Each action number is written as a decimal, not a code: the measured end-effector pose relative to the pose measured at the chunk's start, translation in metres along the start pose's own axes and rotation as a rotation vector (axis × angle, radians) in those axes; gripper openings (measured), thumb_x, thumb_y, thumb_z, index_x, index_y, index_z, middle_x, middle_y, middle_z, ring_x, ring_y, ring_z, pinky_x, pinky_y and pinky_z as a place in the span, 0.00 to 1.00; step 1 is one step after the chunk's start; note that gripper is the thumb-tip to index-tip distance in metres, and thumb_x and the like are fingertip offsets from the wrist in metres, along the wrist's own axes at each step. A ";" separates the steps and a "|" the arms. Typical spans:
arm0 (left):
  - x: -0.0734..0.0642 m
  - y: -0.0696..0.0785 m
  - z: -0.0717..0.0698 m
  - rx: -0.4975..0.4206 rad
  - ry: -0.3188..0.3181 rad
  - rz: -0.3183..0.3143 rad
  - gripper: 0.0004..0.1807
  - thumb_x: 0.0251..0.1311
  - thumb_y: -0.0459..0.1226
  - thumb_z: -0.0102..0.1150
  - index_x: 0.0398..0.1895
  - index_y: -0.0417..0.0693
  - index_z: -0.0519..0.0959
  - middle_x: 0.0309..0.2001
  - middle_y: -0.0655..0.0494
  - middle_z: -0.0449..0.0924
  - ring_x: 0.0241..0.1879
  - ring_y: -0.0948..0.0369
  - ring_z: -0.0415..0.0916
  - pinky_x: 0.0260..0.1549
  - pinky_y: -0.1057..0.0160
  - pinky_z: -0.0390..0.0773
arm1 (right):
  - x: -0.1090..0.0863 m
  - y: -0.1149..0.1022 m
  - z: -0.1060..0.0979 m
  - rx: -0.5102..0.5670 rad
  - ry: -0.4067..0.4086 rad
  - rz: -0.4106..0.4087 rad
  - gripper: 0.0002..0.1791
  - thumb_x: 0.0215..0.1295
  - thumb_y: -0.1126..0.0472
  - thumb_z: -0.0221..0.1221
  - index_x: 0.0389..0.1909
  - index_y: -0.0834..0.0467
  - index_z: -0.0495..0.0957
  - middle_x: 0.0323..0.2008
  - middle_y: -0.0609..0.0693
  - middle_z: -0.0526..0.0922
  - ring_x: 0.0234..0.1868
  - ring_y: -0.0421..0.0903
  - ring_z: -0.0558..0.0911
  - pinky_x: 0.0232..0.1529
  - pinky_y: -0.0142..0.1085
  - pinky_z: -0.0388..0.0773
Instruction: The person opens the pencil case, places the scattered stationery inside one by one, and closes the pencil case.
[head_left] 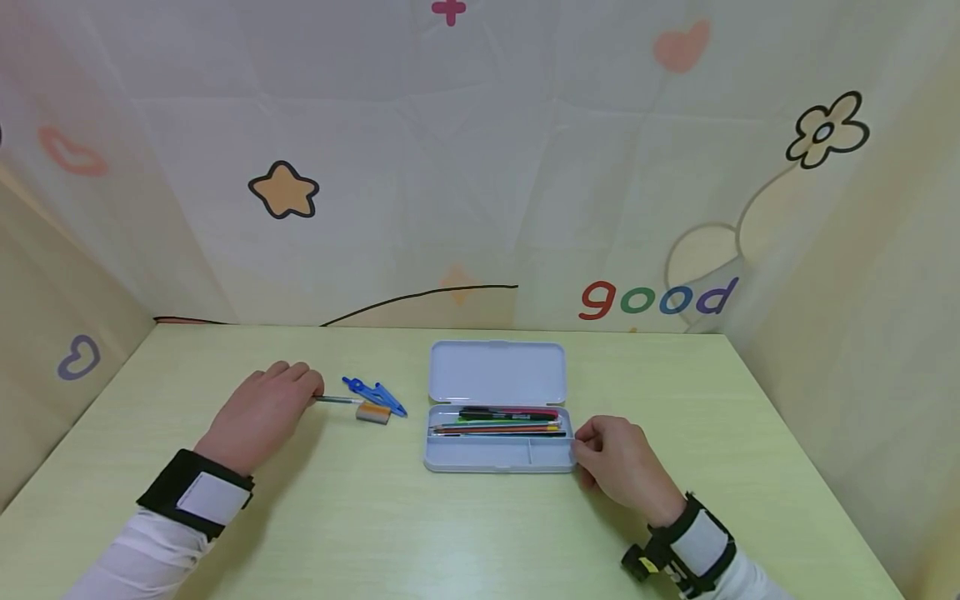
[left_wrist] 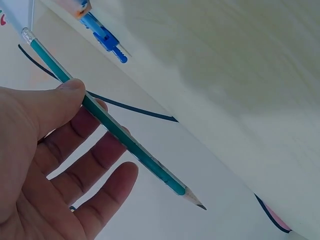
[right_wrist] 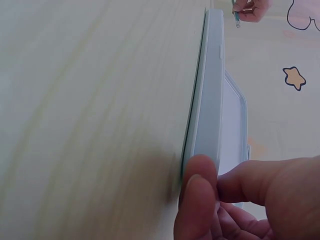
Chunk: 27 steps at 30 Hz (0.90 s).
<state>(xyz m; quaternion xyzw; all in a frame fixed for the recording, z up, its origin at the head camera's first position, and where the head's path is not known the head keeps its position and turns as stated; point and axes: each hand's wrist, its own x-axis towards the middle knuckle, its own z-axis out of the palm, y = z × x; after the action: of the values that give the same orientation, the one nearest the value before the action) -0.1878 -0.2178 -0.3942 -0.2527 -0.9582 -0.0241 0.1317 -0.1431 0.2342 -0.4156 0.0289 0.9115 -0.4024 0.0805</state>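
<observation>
Head view: the left hand [head_left: 262,417] pinches a slim pencil [head_left: 337,400], partly hidden by its fingers, at nine o'clock from one open, pale blue-white pencil case [head_left: 476,452] on the desk [head_left: 375,525]. The right hand [head_left: 622,467] grips the case's end at four o'clock. One blue compass [head_left: 375,395] and one orange-and-grey block [head_left: 372,413] lie between pencil and case. The case's pens and pencils [head_left: 497,428] overlap too closely to count; one short divider splits its front section in two.

Left wrist view: the pencil is teal with pale stripes, its sharpened dark tip toward four o'clock, its whitish end toward eleven. The compass shows at eleven o'clock; the upper edge cuts it off.

Right wrist view: thumb and fingers hold the case's corner; its inside is out of sight. The left hand, at one o'clock, is cropped.
</observation>
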 end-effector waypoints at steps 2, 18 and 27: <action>0.001 0.002 -0.001 0.001 -0.004 -0.004 0.07 0.67 0.27 0.68 0.43 0.45 0.81 0.44 0.52 0.83 0.45 0.49 0.77 0.41 0.47 0.81 | 0.000 0.000 0.000 0.001 -0.001 0.000 0.03 0.74 0.67 0.60 0.41 0.64 0.81 0.24 0.52 0.80 0.22 0.47 0.79 0.23 0.35 0.75; 0.004 0.015 -0.011 0.015 0.009 0.003 0.07 0.68 0.28 0.68 0.45 0.43 0.82 0.45 0.51 0.82 0.46 0.49 0.77 0.43 0.46 0.80 | 0.001 0.001 0.001 -0.011 -0.002 -0.004 0.03 0.74 0.67 0.61 0.41 0.64 0.82 0.26 0.52 0.80 0.22 0.47 0.80 0.24 0.35 0.77; 0.006 0.022 -0.013 0.030 0.034 0.025 0.07 0.67 0.29 0.70 0.44 0.42 0.81 0.43 0.51 0.81 0.44 0.50 0.76 0.42 0.48 0.80 | 0.001 0.002 0.000 -0.011 -0.006 -0.001 0.03 0.74 0.67 0.62 0.42 0.64 0.82 0.25 0.52 0.80 0.23 0.47 0.80 0.24 0.36 0.77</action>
<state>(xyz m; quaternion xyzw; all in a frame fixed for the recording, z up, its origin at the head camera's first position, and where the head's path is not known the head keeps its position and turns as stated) -0.1792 -0.1972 -0.3806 -0.2624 -0.9528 -0.0123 0.1520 -0.1440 0.2352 -0.4177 0.0269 0.9135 -0.3974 0.0834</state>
